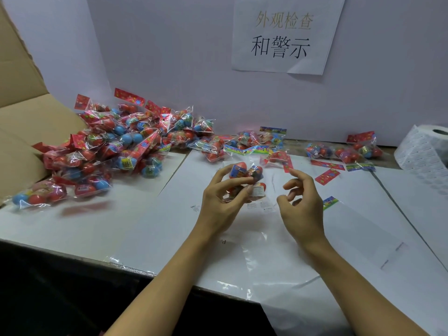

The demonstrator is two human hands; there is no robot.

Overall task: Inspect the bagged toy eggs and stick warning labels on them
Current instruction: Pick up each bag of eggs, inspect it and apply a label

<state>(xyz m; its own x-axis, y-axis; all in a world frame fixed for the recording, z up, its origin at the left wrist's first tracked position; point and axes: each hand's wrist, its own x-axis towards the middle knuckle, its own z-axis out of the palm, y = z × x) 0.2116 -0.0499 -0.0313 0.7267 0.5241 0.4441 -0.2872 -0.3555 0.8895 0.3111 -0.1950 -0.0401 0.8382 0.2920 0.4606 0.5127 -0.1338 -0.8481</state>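
The left hand (223, 197) grips a clear bag of toy eggs (247, 180) above the middle of the white table (97, 229), fingers and thumb curled round its lower part; red and blue-printed eggs show through the plastic, and a white warning label (257, 191) sits on the bag's face just by the thumb tip. The right hand (301, 202) hovers just beside the bag, apart from it, its fingers loosely curled and holding nothing. To the left, an open cardboard box (21, 122) lies tipped toward the table, and a large heap of bagged eggs (116, 146) spills from its mouth onto the tabletop, each clear bag packed with red and blue eggs under a red or coloured header card. Behind the hands a smaller cluster of bags (249, 144) lies against the back wall, and a few more bags (346, 151) rest well to the right. At the far right edge stands a roll of white labels (426, 151), its printed strip hanging down its side. A paper sign (283, 35) with large printed characters is fixed to the white wall above. Flat clear plastic sheets (278, 267) lie on the table beneath the forearms.
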